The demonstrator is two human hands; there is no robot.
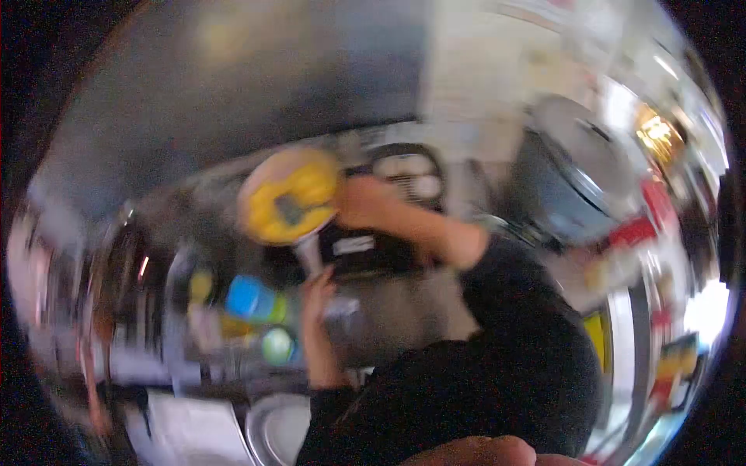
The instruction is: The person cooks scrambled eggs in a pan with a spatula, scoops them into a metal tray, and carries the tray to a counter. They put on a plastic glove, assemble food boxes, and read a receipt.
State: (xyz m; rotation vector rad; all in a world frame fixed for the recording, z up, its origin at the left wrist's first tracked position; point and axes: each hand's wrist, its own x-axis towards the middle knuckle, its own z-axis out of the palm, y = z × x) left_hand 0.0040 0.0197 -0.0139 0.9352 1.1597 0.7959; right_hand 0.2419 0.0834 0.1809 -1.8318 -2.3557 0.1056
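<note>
A light-rimmed pan point(252, 186) holds yellow food point(311, 180), with a dark turner point(294, 211) resting in the food. My left hand point(317, 293) is closed around the pan's pale handle point(308, 252), just below the pan. On the pan's right side, my right hand point(359, 203) is closed at the end of the turner's handle. Motion smears the fingers of both hands, and the exact kind of yellow food is too blurred to tell.
Behind my right hand sits a dark pan with round white pieces point(408, 175). A big lidded pot point(563, 167) stands at right. Blue-and-green packaging point(255, 299) and a round green-white item point(278, 345) lie left of my left forearm. A metal dish point(268, 427) is lower left.
</note>
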